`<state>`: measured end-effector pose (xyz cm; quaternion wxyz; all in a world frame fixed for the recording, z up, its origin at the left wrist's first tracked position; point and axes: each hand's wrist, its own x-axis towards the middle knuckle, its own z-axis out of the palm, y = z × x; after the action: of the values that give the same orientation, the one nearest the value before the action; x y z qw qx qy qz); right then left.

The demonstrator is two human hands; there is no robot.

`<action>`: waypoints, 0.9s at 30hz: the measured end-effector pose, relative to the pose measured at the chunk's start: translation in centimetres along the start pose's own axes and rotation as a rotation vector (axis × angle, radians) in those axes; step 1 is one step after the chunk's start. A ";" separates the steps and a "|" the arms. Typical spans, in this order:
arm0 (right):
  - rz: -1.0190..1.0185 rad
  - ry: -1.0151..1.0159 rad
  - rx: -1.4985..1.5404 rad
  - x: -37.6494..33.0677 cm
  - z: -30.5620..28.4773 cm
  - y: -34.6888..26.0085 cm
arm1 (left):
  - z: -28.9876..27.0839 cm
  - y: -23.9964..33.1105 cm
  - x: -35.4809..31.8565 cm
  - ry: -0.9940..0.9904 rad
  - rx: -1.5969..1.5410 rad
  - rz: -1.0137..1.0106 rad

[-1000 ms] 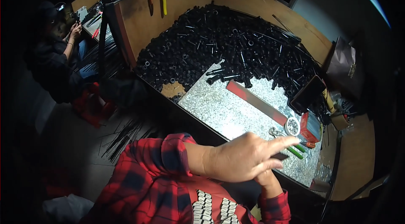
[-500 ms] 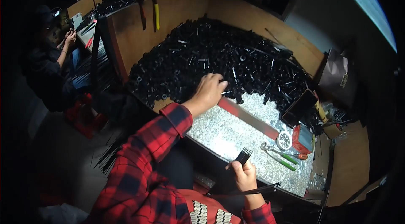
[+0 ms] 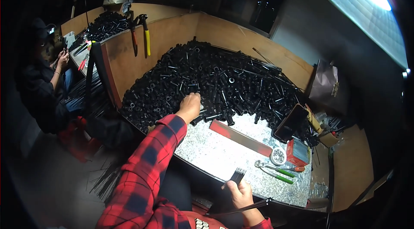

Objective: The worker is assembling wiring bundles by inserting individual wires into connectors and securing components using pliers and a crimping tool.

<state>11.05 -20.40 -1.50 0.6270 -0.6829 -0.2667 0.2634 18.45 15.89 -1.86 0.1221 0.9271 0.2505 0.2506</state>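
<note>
My left hand (image 3: 189, 106), at the end of a red plaid sleeve, reaches into the near edge of a big heap of short black tubes (image 3: 215, 82) and its fingers close among them. My right hand (image 3: 239, 193) stays low at the bench's front edge, gripping a bundle of thin black rods (image 3: 236, 176) that fan upward like a comb. The heap covers the back half of the speckled metal bench top (image 3: 215, 151).
A red and grey flat bar (image 3: 240, 137), a small round tin (image 3: 278, 155), a red box (image 3: 297, 152), green-handled pliers (image 3: 274, 171) and a dark phone (image 3: 291, 122) lie on the bench. Yellow-handled pliers (image 3: 146, 35) hang on the wooden partition. Another person (image 3: 43, 78) works at the left.
My left hand has swung from in front of me out to the tube heap and settled into it. My right hand has dropped lower with the rod bundle.
</note>
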 end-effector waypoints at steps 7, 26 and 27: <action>0.065 0.033 -0.045 0.6 -0.4 0.2 | -3.3 3.9 -4.1 0.221 -0.710 0.118; 0.038 0.034 0.016 0.2 0.3 -0.8 | -4.7 14.1 -16.0 -0.213 -1.616 -0.100; 0.042 0.033 0.019 0.3 0.3 -0.8 | -4.8 13.6 -16.1 -0.215 -1.614 -0.104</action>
<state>10.99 -19.91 -0.77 0.6320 -0.6867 -0.2394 0.2678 9.40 -3.61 0.49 0.7871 0.5600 0.0225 0.2576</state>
